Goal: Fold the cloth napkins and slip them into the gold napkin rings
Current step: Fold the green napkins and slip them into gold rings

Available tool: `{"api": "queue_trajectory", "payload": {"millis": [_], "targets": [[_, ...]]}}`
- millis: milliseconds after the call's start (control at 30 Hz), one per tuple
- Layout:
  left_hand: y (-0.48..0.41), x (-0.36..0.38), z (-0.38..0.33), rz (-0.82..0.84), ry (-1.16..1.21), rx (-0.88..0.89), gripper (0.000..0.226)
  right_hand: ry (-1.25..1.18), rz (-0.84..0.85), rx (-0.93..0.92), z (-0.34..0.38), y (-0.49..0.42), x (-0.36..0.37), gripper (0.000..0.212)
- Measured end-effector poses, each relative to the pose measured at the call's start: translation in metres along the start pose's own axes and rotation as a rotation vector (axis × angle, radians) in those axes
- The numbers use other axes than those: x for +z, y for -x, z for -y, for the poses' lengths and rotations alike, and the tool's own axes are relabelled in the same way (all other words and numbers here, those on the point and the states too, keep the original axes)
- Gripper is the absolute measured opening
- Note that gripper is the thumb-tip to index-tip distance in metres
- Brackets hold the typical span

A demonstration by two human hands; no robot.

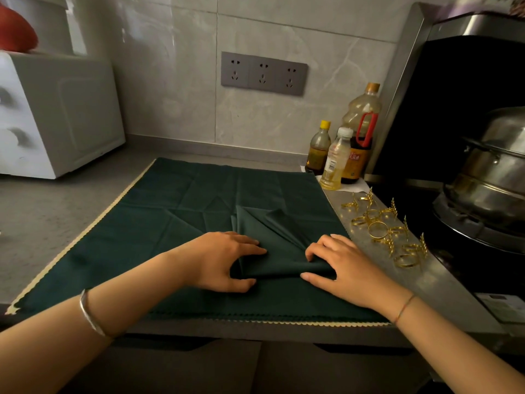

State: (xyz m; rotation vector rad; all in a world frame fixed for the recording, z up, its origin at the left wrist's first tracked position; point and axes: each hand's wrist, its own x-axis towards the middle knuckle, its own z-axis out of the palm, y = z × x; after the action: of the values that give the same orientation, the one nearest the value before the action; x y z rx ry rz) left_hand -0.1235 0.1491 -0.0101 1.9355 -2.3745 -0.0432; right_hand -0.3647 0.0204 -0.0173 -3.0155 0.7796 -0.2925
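Observation:
A dark green napkin (279, 245), gathered into pleats that fan out toward the wall, lies on a flat stack of dark green cloths (159, 223) with pale scalloped edges. My left hand (224, 260) pinches the napkin's near left end between thumb and fingers. My right hand (338, 261) grips its near right end, with the thumb under the fold and the fingers curled on top. Several gold napkin rings (383, 230) with leaf ornaments lie on the steel strip to the right of the cloths, a little beyond my right hand.
Three bottles (345, 149) stand at the back right by the wall. A steel steamer pot (491, 177) sits on the black stove at the right. A white appliance (56, 115) fills the back left. The counter's front edge (255, 331) runs just below the cloths.

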Motion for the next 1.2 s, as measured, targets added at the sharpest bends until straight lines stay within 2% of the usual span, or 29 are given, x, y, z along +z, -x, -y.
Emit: {"api": "queue_trajectory", "payload": {"millis": [200,300,400,500,600,767,933,1000,1100,1200], "targets": [[0.001,-0.001,0.007,-0.039,-0.005,0.017,0.064,-0.033,-0.028,0.014,0.001,0.000,0.002,0.042],[-0.001,-0.003,0.012,-0.081,0.069,-0.013,0.058,-0.048,-0.064,0.033,0.002,-0.002,0.003,0.041],[-0.010,-0.004,0.018,-0.176,0.242,-0.093,0.041,-0.137,-0.119,0.080,0.001,-0.006,0.004,0.044],[-0.023,-0.003,0.021,-0.251,0.417,-0.190,0.022,-0.225,-0.160,0.137,-0.001,-0.010,0.006,0.037],[-0.035,0.000,0.021,-0.270,0.458,-0.281,0.041,-0.210,-0.170,0.141,0.001,-0.016,0.006,0.026],[-0.049,0.012,0.024,-0.328,0.474,-0.336,0.047,-0.247,-0.184,0.133,0.002,-0.020,0.005,0.016],[-0.056,0.015,0.021,-0.367,0.220,-0.285,0.056,-0.233,-0.170,0.138,0.001,-0.021,0.008,0.017],[-0.059,0.018,0.022,-0.339,0.105,-0.206,0.056,-0.229,-0.167,0.143,0.001,-0.021,0.009,0.016],[-0.061,0.024,0.024,-0.161,0.068,-0.137,0.048,-0.216,-0.091,0.158,0.001,-0.021,0.008,0.044],[-0.061,0.028,0.027,-0.054,0.133,-0.152,0.048,-0.159,-0.040,0.142,0.002,-0.022,0.008,0.043]]}}
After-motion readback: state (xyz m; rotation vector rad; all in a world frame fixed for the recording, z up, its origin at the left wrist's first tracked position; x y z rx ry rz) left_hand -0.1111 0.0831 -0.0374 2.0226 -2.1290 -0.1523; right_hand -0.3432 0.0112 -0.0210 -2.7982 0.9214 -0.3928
